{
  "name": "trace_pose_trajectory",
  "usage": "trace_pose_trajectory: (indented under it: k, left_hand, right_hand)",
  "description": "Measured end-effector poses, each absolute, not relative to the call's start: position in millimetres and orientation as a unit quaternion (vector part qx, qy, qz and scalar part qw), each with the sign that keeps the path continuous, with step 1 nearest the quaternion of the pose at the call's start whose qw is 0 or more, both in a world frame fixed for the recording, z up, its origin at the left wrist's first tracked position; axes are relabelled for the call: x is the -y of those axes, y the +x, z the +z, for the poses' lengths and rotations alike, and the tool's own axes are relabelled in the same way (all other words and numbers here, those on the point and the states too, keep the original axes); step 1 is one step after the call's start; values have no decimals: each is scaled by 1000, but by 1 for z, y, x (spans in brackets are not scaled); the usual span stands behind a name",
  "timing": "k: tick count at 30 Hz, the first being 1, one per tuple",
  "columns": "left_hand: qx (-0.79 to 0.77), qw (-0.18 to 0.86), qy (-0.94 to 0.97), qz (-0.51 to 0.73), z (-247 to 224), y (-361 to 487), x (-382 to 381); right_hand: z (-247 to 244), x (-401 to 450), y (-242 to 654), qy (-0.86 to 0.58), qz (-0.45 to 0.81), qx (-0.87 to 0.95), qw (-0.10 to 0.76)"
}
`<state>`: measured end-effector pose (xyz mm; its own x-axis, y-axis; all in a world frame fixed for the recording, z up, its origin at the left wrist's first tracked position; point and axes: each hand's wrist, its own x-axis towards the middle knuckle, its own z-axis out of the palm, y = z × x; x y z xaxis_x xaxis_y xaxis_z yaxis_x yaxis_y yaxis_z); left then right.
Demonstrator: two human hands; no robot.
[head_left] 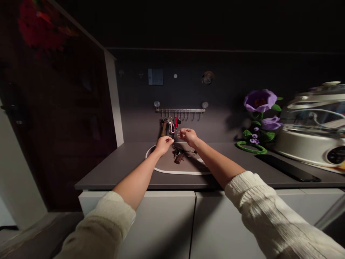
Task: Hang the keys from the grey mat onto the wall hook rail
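Note:
Both my hands reach over a brown mat [164, 166] with a white rim on the dark counter. My left hand [164, 144] is closed, thumb against fingers; what it pinches, if anything, is too small to tell. To its right, my right hand [188, 136] has its fingers curled near a thin thing hanging below the hooks; I cannot make out what it holds. Above them a metal rail [180, 110] with hooks carries keys, a pink strap [171, 127] and a red item [176, 123] at its left part. A bunch of keys with a brown fob [179, 158] lies on the mat.
On the right stand purple artificial flowers [260, 101] with a green ring base, a black phone [287, 167] lying flat, and a white appliance [307, 138] with a clear upper part. White cabinet doors [167, 223] are below the counter edge. A dark door [78, 126] is at the left.

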<state>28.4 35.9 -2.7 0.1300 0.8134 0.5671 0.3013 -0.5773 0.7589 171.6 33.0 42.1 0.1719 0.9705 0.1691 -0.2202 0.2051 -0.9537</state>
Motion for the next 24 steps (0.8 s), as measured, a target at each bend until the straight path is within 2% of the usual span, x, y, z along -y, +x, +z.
trace_pose_trajectory:
  k: [8, 16, 24]
  left_hand:
    - [-428, 213, 709, 518, -6, 26, -41]
    - [-451, 191, 691, 532, -7, 23, -46]
    - [-481, 190, 650, 557, -7, 19, -50]
  right_hand:
    - [13, -39, 171, -494, 372, 516, 593]
    - [0, -54, 166, -630, 158, 616, 446]
    - [-4, -68, 164, -657, 153, 624, 395]
